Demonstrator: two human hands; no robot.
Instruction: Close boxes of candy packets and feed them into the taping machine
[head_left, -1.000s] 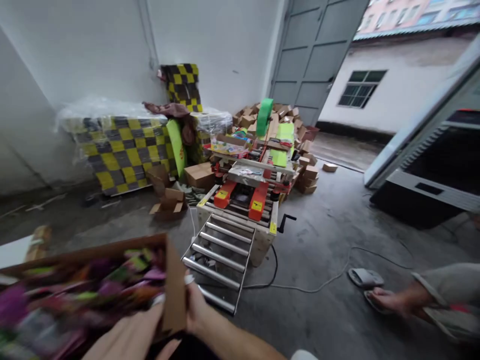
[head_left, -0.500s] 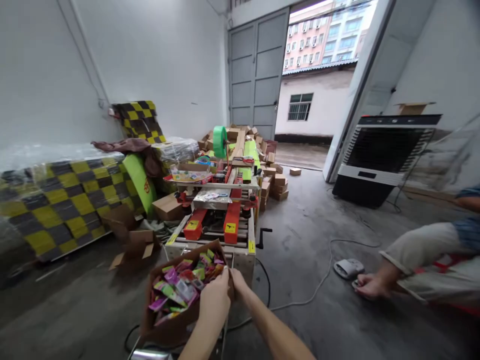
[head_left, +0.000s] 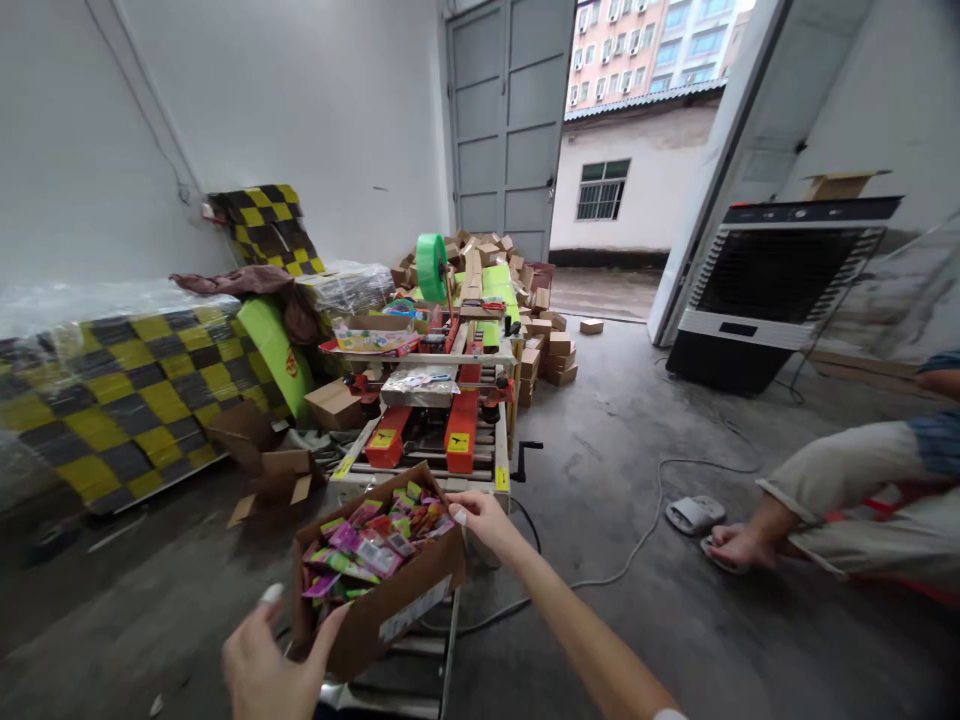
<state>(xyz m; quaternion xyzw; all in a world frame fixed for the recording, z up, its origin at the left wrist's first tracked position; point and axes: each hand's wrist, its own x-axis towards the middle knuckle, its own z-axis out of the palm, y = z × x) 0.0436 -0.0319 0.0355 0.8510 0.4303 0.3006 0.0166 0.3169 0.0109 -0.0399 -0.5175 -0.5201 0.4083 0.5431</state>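
A brown cardboard box [head_left: 409,610], its top uncovered, is full of small pink, purple and green packets [head_left: 367,550]. It stands slightly turned on metal rollers [head_left: 412,670]. My left hand [head_left: 277,655] is at the box's near left corner, thumb and fingers spread apart, with nothing gripped. My right hand [head_left: 484,522] reaches to the box's right corner, its fingers pinched on the top edge. Just beyond the box is a machine with two orange belt units [head_left: 462,430] and a green tape roll [head_left: 432,268].
Small cartons [head_left: 559,355] are piled beside and behind the machine. An opened carton [head_left: 274,470] lies on the floor at left. A crank handle [head_left: 529,455] sticks out right. A cable [head_left: 645,550] crosses the floor near a seated person's leg [head_left: 840,480].
My left hand has moved from the box's right corner to its near left corner and spread its fingers. My right hand has shifted slightly up. The view has tilted a little down.
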